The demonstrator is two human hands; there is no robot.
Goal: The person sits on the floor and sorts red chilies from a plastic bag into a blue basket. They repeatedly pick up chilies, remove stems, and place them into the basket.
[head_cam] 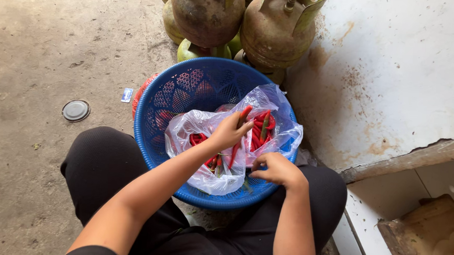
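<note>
From the head camera, looking straight down, a person sits low over a concrete floor (pixel 39 50) with knees apart in black trousers. Between the knees stands a round blue plastic basket (pixel 188 84) with a perforated wall. Inside it lies a crumpled clear plastic bag (pixel 284 128), open at the top and filled with red chillies (pixel 262 128), some with green stems.

The left hand (pixel 229 133) is raised over the bag's mouth, its fingers closed around a single long red chilli (pixel 244 115) held nearly upright, the tip poking above the fingertips and the lower end hanging down towards the bag. The right hand (pixel 276 169) rests at the near edge of the bag, just above the basket rim, fingers curled inward; whether it pinches anything I cannot tell, since the fingertips are tucked under.

Beyond the basket, touching or nearly touching its far rim, stands a cluster of rusty green gas cylinders (pixel 276 29). On the floor to the left lie a round grey lid (pixel 75 110) and, nearer the basket, a small blue-and-white wrapper (pixel 127 95). A stained white wall (pixel 400 74) rises on the right, with a worn wooden board (pixel 428 236) lying below it in the corner
</note>
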